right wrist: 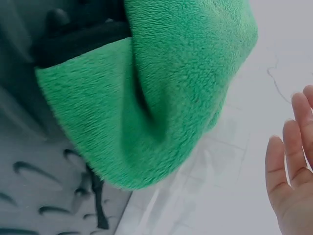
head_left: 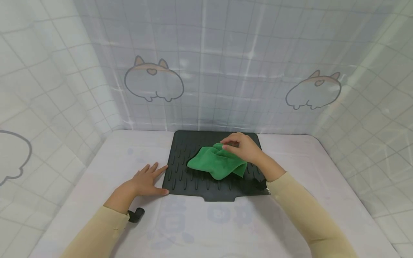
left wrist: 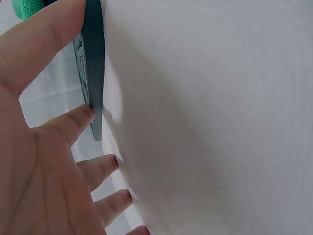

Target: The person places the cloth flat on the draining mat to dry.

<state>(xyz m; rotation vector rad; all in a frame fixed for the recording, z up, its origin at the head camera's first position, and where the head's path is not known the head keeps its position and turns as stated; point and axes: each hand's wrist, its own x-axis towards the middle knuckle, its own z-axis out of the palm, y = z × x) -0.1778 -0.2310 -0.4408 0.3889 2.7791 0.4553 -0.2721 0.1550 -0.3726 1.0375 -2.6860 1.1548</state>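
A crumpled green cloth lies on a black ribbed mat at the middle of a white table. My right hand hovers over the cloth's far edge. In the right wrist view its fingers are straight and stand apart from the green cloth, which bulges over the mat. My left hand lies flat on the table, its fingertips touching the mat's left edge. In the left wrist view the spread left hand rests beside the mat's rim, and a corner of the cloth shows at the top.
The white table top carries faint printed figures. Translucent checked curtains with cartoon animal prints close in the back and both sides. A black strap end sticks out at my left wrist.
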